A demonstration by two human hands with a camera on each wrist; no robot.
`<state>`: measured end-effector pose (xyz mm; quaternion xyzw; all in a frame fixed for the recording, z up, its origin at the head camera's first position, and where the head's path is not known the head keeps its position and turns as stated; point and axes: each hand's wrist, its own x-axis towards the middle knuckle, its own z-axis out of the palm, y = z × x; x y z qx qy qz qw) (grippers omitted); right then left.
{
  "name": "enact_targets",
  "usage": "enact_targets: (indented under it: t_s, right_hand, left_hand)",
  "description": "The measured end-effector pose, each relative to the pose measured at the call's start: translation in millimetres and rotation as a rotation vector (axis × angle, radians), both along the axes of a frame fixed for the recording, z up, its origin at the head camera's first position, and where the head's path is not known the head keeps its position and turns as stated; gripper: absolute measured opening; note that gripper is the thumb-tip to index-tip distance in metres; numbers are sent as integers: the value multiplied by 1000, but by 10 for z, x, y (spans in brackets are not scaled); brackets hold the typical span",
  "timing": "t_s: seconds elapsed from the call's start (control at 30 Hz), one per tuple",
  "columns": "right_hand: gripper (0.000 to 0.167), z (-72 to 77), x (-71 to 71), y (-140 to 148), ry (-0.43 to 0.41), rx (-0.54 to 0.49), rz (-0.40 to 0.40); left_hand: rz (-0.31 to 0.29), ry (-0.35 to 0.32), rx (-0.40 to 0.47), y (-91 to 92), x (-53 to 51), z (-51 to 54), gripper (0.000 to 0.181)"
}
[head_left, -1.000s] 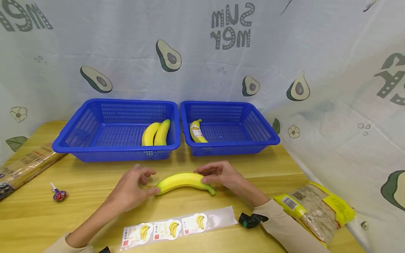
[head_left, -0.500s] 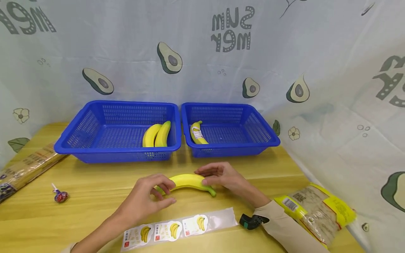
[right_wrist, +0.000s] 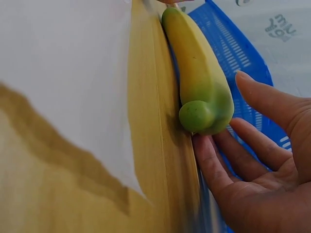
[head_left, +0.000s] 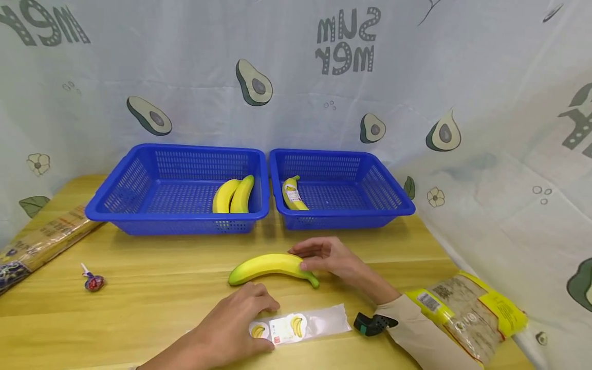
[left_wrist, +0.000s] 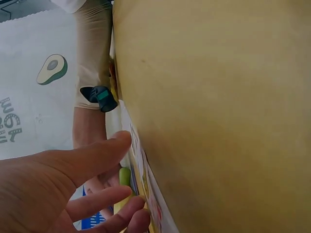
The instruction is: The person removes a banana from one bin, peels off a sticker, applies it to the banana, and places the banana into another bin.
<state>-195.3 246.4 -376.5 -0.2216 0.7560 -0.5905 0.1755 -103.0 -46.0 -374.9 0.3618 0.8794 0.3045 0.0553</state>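
The head view shows a wood-grain table (head_left: 139, 318) filling the lower half of the frame, with two blue mesh baskets standing near its far edge, one left of centre (head_left: 176, 218) and one right of centre (head_left: 342, 212).

The left hand (head_left: 233, 324) sits low in the frame, left of centre, its fingers loosely curved and the thumb apart, with nothing visible in its grasp. The right hand (head_left: 333, 259), at centre right, lies about the stem end of a yellow banana (head_left: 270, 263); the right wrist view shows those fingers loose and the thumb clear of the peel, so the fruit is not clasped.

The banana rests mid-frame on the tabletop, its long axis running across, stem to the right. Below it, roughly parallel and rising slightly rightward, lies a strip of banana labels (head_left: 321, 322). The relation that counts: the strip reaches out rightward from the gap between left thumb and forefinger, so the left hand is the nearer one.

That hand covers the strip's left part. Of the labels, one shows whole and another is partly covered; the small print is unreadable. Whether the left fingertips touch the strip, I cannot tell.
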Motion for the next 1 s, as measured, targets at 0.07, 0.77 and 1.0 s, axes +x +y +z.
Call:
enact_targets:
  t_s: [0.07, 0.77, 1.0]
  right_hand:
    - [47, 7, 3, -7, 3, 0, -2]
    - [44, 16, 21, 0, 21, 24, -15]
    - [43, 20, 9, -24, 24, 25, -5]
  left_hand:
    - [18, 18, 2, 11, 11, -13, 50]
    - [77, -246, 108, -21, -26, -16, 40]
    - [51, -343, 190, -39, -67, -3, 31]
